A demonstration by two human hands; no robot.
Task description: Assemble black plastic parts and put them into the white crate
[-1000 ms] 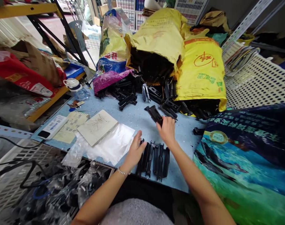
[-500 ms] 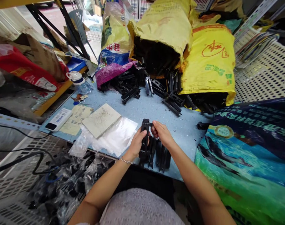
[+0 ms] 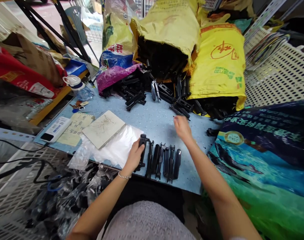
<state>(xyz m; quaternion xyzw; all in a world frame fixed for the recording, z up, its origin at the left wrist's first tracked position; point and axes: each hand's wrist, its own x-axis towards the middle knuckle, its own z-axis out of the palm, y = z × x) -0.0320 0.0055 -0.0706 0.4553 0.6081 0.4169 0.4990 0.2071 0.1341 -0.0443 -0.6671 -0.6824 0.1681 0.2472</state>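
My left hand (image 3: 134,154) grips a black plastic part (image 3: 142,150) at the left end of a row lying near the table's front edge. Several similar black parts (image 3: 171,163) lie side by side to its right. My right hand (image 3: 182,126) is above the table, just in front of a loose pile of black parts (image 3: 183,106); its fingers are bent, and whether anything is between them is too small to tell.
Yellow sacks (image 3: 218,63) spill black parts at the back. A notebook (image 3: 103,129) lies on white plastic sheets (image 3: 121,146) at left, beside a handwritten note (image 3: 76,129) and a white device (image 3: 56,130). A blue-green sack (image 3: 262,166) stands at right.
My left hand has moved left and down with the black part, to the row's end. My right hand has come away from it and moved forward towards the pile. The view has shifted slightly.
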